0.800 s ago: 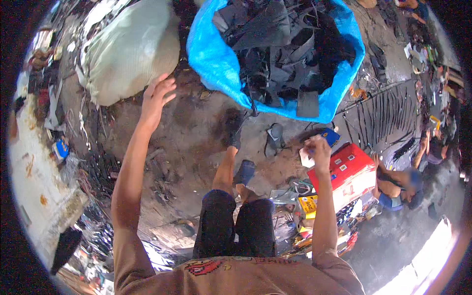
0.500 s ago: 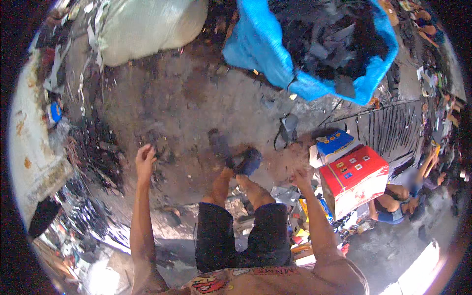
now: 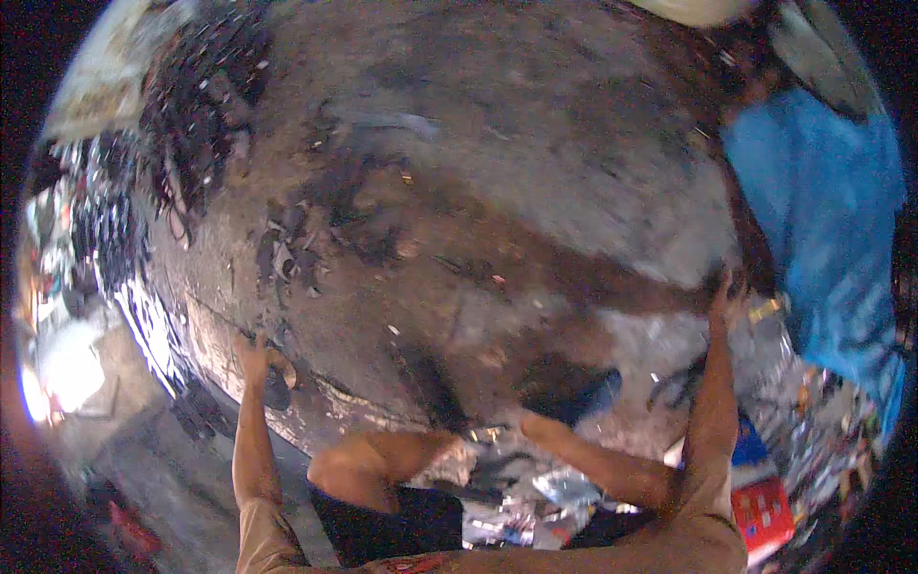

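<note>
My left hand [image 3: 264, 364] is low over the ground at the left, its thumb and fingers apart. Close beside it lies a dark flat scrap [image 3: 277, 390]; whether they touch is unclear. Far out to the right, my right hand [image 3: 727, 298] reaches near the blue sack [image 3: 822, 220]. Motion smears its fingers, so any hold is hidden. Dark scraps [image 3: 287, 253] lie scattered on the dirty grey-brown ground [image 3: 535, 105] ahead of me. Below, my bent knees are spread apart.
A heap of dark strips [image 3: 196, 105] lies at the far left. A red box [image 3: 762, 517] stands at the lower right near a blue packet [image 3: 749, 442]. Mixed litter [image 3: 813, 421] covers the right side. A pale sack [image 3: 703, 8] shows at the top edge.
My view has swung left, so the blue sack and red box now sit farther right and lower. My knees have bent and spread, and my hands have moved farther apart.
</note>
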Motion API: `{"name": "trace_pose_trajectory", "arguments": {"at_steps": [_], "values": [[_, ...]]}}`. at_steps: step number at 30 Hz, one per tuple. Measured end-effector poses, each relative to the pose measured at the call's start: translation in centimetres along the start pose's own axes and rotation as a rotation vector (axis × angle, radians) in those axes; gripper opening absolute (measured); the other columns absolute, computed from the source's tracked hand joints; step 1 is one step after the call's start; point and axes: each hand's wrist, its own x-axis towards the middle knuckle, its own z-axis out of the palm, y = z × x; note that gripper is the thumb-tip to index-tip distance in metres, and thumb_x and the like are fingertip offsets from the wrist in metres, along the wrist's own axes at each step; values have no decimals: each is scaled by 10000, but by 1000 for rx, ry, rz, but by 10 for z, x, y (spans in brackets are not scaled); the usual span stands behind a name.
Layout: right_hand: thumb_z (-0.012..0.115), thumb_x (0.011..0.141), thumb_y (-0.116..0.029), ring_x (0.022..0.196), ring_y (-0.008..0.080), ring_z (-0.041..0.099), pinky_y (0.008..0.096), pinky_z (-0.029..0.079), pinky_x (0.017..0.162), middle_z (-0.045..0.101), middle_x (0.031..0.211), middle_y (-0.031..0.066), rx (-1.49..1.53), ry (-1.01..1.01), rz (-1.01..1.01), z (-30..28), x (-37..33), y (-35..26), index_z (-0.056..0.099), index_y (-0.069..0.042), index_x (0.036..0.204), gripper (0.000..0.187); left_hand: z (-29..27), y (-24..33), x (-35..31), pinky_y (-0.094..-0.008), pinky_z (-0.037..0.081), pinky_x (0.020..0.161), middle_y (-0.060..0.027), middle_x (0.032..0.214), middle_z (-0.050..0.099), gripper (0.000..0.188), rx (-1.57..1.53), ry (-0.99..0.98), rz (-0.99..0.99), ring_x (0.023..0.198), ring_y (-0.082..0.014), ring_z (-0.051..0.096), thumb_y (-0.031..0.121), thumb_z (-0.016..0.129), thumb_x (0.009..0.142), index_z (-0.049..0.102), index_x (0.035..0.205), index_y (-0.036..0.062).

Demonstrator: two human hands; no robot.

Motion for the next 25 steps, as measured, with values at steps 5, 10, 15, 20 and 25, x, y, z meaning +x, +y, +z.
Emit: {"name": "trace_pose_trajectory", "arguments": {"at_steps": [5, 10, 15, 20, 25], "values": [[480, 1056, -572, 1528, 460, 300, 589, 273, 1224, 331, 1673, 206, -345, 279, -512, 63, -141, -142, 338, -117, 1634, 749, 91, 2, 82, -537, 162, 1266, -220, 1695, 258, 854, -94, 382, -81, 1574, -419, 188, 593, 568, 1013, 279, 1646, 97], [621, 968, -566, 1574, 484, 174, 637, 136, 1256, 213, 1712, 244, 23, -136, -778, 32, -317, -339, 315, -76, 1634, 881, 161, 164, 100, -705, 74, 1227, -173, 1721, 231, 794, -101, 368, -184, 1593, -419, 145, 691, 452, 1019, 290, 1660, 251], [587, 983, -579, 1532, 499, 265, 634, 183, 1248, 365, 1629, 251, 469, -281, -1008, 43, -357, -414, 499, -75, 1503, 729, 156, 258, 85, -602, 71, 1272, -173, 1717, 242, 794, -151, 292, 580, 1594, -407, 164, 564, 608, 987, 343, 1638, 194], [591, 1009, -182, 1379, 390, 466, 493, 321, 1192, 529, 1436, 201, 575, -60, -740, 13, -196, -443, 545, 11, 1370, 412, 134, 171, 130, -547, 141, 1272, -215, 1688, 287, 785, -492, 385, 580, 1572, -407, 233, 481, 632, 1007, 333, 1632, 111], [656, 1025, -377, 1435, 425, 423, 493, 317, 1208, 453, 1555, 242, 316, 216, -635, 51, -43, -494, 386, 27, 1556, 719, 121, 109, 215, -540, 168, 1276, -220, 1678, 309, 875, 126, 376, -177, 1569, -423, 223, 649, 540, 1007, 294, 1646, 105]]}}
